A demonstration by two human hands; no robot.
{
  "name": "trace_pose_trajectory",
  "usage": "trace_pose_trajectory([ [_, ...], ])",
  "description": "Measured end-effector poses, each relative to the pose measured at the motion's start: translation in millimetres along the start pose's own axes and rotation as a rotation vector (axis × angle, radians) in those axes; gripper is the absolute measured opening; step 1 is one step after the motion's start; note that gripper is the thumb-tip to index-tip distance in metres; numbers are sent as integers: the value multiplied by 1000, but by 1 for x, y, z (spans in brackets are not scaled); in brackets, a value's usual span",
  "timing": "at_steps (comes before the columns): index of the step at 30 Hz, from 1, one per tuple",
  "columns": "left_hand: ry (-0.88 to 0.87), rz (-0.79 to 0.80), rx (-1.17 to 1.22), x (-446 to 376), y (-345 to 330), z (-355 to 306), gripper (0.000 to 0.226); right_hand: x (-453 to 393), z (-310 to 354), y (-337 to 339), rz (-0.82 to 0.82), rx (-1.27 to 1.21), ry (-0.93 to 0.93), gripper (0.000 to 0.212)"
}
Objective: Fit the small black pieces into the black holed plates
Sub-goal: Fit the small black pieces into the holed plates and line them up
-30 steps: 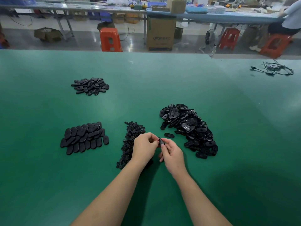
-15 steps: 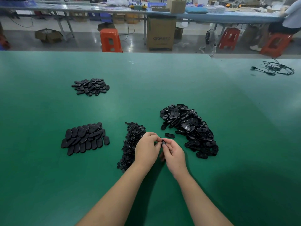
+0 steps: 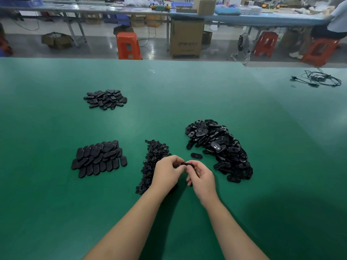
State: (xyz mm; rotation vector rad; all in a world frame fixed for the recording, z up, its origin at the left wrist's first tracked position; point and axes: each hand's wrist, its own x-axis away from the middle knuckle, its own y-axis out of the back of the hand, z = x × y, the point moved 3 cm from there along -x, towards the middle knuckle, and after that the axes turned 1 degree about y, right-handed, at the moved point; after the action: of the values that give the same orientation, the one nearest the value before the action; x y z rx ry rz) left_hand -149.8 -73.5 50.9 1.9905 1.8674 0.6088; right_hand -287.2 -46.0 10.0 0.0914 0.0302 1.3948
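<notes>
My left hand [image 3: 166,172] and my right hand [image 3: 201,178] meet just above the green table [image 3: 187,94], and both pinch one black holed plate [image 3: 185,163] between their fingertips. Most of that plate is hidden by the fingers. A strip of small black pieces [image 3: 153,162] lies under and left of my left hand. A big heap of black holed plates [image 3: 219,147] lies to the right of my right hand. One loose plate [image 3: 196,155] rests just beyond my fingers.
A neat stack of black oval plates [image 3: 98,158] sits at the left, and a smaller pile [image 3: 105,99] lies farther back. A tangle of black cable [image 3: 319,79] is at the far right edge. Beyond the table are orange stools [image 3: 128,45], boxes and a seated person [image 3: 336,19].
The plate between my fingertips has turned from edge-on to lying more across. Both hands stay at the same spot on the table.
</notes>
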Motion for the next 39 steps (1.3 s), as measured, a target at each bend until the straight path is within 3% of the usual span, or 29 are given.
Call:
trace_pose_trajectory([
  [5, 43, 46, 58, -3, 3, 1, 7, -1, -1, -1, -7, 33, -2, 20],
  [25, 69, -43, -20, 4, -9, -7, 8, -2, -3, 0, -38, 74, 4, 24],
  [39, -141, -24, -145, 7, -5, -9, 7, 0, 3, 0, -61, 42, -10, 14],
])
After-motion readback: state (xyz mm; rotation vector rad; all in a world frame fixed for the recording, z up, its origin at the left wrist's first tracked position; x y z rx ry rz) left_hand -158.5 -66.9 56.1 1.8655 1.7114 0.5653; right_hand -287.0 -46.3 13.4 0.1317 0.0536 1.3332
